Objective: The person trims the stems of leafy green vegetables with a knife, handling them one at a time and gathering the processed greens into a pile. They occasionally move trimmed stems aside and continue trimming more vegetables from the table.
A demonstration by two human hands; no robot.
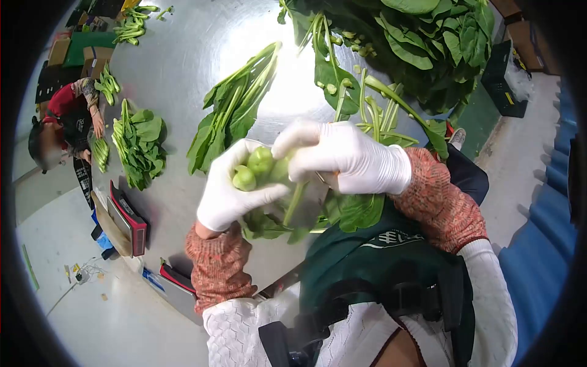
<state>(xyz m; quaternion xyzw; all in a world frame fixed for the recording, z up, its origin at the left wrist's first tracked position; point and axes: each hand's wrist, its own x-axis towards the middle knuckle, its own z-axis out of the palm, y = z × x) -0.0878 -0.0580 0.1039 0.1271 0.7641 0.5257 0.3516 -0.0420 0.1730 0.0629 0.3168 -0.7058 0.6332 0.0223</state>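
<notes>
My left hand (227, 186), in a white glove, is closed around a bunch of leafy greens. The round pale-green stem ends (260, 160) show above its palm, and leaves (264, 224) hang beneath. Close beside it, my white-gloved right hand (348, 158) has its fingers curled together at the stems, slightly blurred. What lies inside those fingers is hidden. Loose leafy stalks (382, 113) lie just beyond my right hand. Another bunch of greens (232, 110) rests on the metal table (183, 61) past my left hand.
A large heap of leafy greens (422, 46) covers the far right of the table. Several bunches (142, 144) lie along the left, where a co-worker (61, 122) reaches over the edge. A red-edged scale (129, 220) stands at the left. A black crate (506, 79) is at right.
</notes>
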